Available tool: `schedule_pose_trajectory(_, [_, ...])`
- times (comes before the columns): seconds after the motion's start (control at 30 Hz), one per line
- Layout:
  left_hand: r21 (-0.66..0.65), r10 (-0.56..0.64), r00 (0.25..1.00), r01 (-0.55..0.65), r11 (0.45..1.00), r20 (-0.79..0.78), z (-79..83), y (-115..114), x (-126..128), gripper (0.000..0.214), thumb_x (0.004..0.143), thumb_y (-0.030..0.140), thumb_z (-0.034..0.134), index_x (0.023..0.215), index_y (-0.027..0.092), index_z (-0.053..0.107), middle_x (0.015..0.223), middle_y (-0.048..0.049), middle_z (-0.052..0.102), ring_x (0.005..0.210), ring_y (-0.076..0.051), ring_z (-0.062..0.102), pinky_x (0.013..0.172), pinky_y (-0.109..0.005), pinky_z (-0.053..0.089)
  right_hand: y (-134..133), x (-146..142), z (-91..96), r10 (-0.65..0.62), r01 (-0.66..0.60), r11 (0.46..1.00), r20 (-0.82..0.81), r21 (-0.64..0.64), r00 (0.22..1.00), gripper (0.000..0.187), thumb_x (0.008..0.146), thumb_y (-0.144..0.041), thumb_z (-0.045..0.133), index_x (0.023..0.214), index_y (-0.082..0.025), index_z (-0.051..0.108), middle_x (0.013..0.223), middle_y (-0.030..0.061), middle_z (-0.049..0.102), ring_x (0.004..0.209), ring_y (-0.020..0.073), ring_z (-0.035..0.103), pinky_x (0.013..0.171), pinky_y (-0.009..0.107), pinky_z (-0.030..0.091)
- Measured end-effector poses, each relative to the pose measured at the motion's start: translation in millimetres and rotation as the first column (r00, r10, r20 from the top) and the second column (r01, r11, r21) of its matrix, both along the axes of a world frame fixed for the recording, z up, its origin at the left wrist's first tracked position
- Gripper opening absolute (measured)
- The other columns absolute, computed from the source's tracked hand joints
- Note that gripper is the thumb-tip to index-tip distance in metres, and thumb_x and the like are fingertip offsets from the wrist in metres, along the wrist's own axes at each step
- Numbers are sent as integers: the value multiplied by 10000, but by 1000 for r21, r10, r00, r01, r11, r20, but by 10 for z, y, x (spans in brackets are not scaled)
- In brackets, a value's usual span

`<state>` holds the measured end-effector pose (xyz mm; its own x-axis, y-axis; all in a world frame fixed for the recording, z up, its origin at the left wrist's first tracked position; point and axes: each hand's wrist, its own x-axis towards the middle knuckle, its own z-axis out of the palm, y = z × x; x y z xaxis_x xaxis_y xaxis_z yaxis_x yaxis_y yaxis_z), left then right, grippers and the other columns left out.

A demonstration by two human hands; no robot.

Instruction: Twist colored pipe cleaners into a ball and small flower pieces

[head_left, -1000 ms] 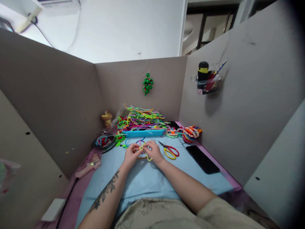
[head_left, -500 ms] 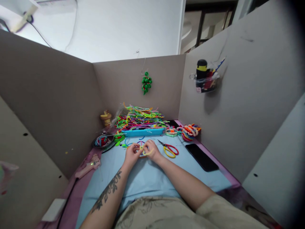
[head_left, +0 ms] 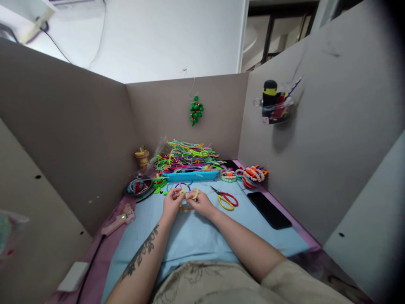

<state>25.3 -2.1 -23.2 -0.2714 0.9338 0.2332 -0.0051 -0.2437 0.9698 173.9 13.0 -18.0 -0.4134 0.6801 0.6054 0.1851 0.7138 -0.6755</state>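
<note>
Around you stand the grey partitions, closing in the bench; a blue sheet covers its middle; at the back a loose heap of fuzzy stems rises over the blue tray; the black phone lies well to your right, the pink glue gun, with a small green light, well to your left.

Your left hand and right hand meet over the sheet, in front of the tray; both are narrow, fingertips pinched and nearly touching; the left grips the coloured piece, the right the yellow strand, whose bent end stands above your fingers; the scissors lie just beyond the right hand, untouched.

The coloured piece sits between and behind your fingertips, partly hidden; I cannot tell whether it rests on the sheet. The step in hand looks like working the yellow strand into it; the next move seems to call for a steady left pinch, while the right guides the strand around without pulling the piece askew.
</note>
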Motion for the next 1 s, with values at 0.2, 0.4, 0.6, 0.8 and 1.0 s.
schedule_pose_trajectory(0.2, [45,11,983,-3,999,-185,-64,2,18,259,580,301,688,774,152,605,671,-34,650,603,-149,604,545,-222,439,28,59,35,-66,61,998,-177,-31,982,116,766,-226,554,749,-188,662,737,41,634,740,164,576,715,295,442])
schedule_pose_trajectory(0.4, [42,-65,977,75,996,-203,-50,-18,59,240,601,287,673,781,154,589,681,-32,650,618,-152,608,562,-230,447,54,107,87,-89,58,990,-246,-130,965,139,768,-251,540,776,-162,647,769,47,623,739,157,573,684,277,445])
schedule_pose_trajectory(0.6, [-9,-56,998,56,998,-36,6,-19,64,347,583,299,703,837,148,520,660,-23,645,617,-150,624,614,-244,467,72,102,74,-86,81,995,-81,-67,993,333,657,-245,662,982,-198,602,914,38,587,815,158,529,649,248,424])
schedule_pose_trajectory(0.8, [22,-142,986,145,989,-85,-24,-35,79,394,617,328,686,902,152,481,660,-20,646,606,-147,623,586,-237,463,33,78,85,-108,110,994,-43,30,993,99,723,-203,601,812,-205,645,849,28,550,895,169,490,810,302,387])
schedule_pose_trajectory(1.0, [37,-183,958,196,980,-219,-24,-66,85,384,649,369,659,926,152,505,623,-3,612,541,-119,578,495,-200,410,48,89,81,-165,164,986,-62,-13,984,48,711,-196,595,742,-203,631,905,32,505,947,178,459,882,319,345])
